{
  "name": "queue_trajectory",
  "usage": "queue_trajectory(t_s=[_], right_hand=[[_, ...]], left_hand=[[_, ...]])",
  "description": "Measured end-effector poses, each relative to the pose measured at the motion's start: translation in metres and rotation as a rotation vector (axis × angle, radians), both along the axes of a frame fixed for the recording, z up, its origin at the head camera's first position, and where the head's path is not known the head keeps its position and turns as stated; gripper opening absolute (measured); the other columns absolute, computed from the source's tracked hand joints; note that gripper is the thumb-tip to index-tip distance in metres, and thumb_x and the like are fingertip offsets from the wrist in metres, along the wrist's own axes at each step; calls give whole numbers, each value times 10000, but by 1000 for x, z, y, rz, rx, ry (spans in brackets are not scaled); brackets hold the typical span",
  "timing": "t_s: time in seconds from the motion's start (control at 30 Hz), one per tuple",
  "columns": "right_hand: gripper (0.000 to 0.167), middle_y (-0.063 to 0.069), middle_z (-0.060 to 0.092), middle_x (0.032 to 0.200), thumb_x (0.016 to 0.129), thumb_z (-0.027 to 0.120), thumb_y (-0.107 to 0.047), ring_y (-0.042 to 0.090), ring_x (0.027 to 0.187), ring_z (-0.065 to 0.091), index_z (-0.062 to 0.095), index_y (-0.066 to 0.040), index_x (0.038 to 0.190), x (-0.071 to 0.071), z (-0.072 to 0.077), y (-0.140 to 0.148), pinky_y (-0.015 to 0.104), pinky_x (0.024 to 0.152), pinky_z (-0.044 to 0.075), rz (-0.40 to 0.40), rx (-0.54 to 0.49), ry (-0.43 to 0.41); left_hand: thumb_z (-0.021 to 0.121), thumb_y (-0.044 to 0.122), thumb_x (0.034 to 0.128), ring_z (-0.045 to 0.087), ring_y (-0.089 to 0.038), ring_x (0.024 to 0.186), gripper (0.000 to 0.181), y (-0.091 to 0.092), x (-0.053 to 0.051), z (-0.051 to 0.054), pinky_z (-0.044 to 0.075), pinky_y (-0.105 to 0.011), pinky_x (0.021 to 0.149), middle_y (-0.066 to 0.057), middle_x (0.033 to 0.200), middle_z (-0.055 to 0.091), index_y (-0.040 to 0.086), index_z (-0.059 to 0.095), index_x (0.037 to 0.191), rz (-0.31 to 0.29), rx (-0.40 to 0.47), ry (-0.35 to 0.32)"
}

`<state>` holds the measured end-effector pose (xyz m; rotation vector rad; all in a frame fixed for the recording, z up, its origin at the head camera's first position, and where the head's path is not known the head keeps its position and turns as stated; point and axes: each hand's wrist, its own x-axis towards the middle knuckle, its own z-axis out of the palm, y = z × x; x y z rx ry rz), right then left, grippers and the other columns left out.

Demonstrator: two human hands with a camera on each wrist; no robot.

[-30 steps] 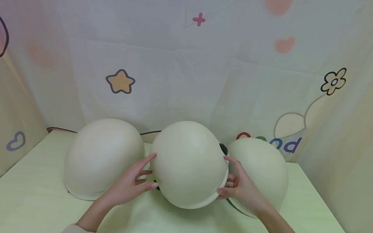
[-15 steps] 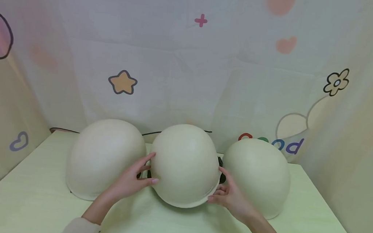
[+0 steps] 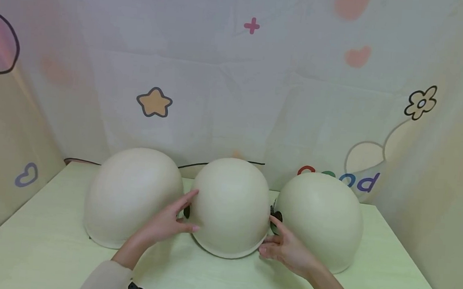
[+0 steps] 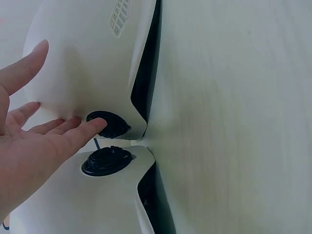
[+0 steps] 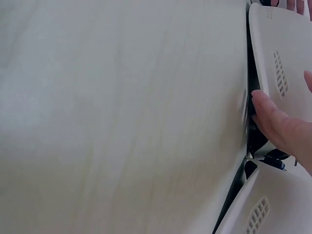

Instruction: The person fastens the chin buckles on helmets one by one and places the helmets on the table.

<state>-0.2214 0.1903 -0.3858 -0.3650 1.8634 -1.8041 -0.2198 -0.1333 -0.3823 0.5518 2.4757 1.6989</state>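
Three cream helmets stand in a row on the pale table. The middle helmet (image 3: 230, 208) rests upright between both hands. My left hand (image 3: 164, 225) is at its left side with fingers spread and thumb apart; in the left wrist view one fingertip lies against its black round knob (image 4: 108, 124). At the right side, my right hand (image 3: 288, 251) touches the lower rim with extended fingers (image 5: 273, 117), beside a dark side knob (image 3: 276, 216). To the left stands the left helmet (image 3: 133, 196), to the right the right helmet (image 3: 319, 219).
The tabletop (image 3: 204, 287) runs in front of the helmets. A printed curtain (image 3: 203, 83) hangs behind and at both sides. The left helmet's knob (image 4: 107, 161) faces the middle helmet across a narrow gap.
The middle helmet, tilted and turned in the hands earlier, now stands level in line with the others. A gap has appeared between it and the right helmet. The right hand has moved slightly lower.
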Motion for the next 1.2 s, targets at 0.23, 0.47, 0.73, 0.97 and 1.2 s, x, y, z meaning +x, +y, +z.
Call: queue_trajectory(t_s=[0.23, 0.47, 0.73, 0.97, 1.2], right_hand=[[831, 353, 402, 1190, 877, 506, 81, 308, 999, 539, -84, -59, 1445, -1, -6, 0, 416, 878, 456, 11, 15, 10], [821, 317, 425, 1174, 876, 511, 70, 305, 1001, 537, -49, -90, 1453, 0, -8, 0, 410, 877, 457, -16, 45, 15], [850, 310, 410, 1183, 866, 574, 11, 293, 1007, 528, -29, -84, 1457, -1, -8, 1, 413, 859, 465, -23, 70, 38], [827, 321, 385, 1236, 867, 596, -48, 318, 1020, 528, 18, -66, 1458, 2, -5, 3, 419, 844, 469, -28, 107, 51], [692, 305, 434, 1243, 893, 562, -66, 370, 1048, 522, 142, -32, 1442, 5, 10, 6, 432, 843, 474, -50, 114, 133]], left_hand=[[721, 105, 781, 188, -350, 1335, 850, 1, -6, -1, 312, -499, 990, -145, 1487, 185, 109, 207, 1458, 0, -6, 18], [720, 118, 782, 191, -335, 1336, 855, -3, -3, -4, 271, -526, 1006, -144, 1493, 161, 134, 202, 1462, -12, -4, -11], [709, 112, 794, 224, -387, 1312, 816, -6, 5, -2, 277, -568, 983, -167, 1490, 151, 104, 227, 1453, -51, 1, -15], [707, 170, 806, 293, -395, 1283, 786, -15, 14, -1, 274, -596, 969, -159, 1481, 191, 99, 254, 1444, -102, -22, -9], [693, 219, 818, 340, -408, 1249, 731, -40, 36, 11, 347, -528, 952, -158, 1433, 305, 77, 304, 1419, -100, -78, 15]])
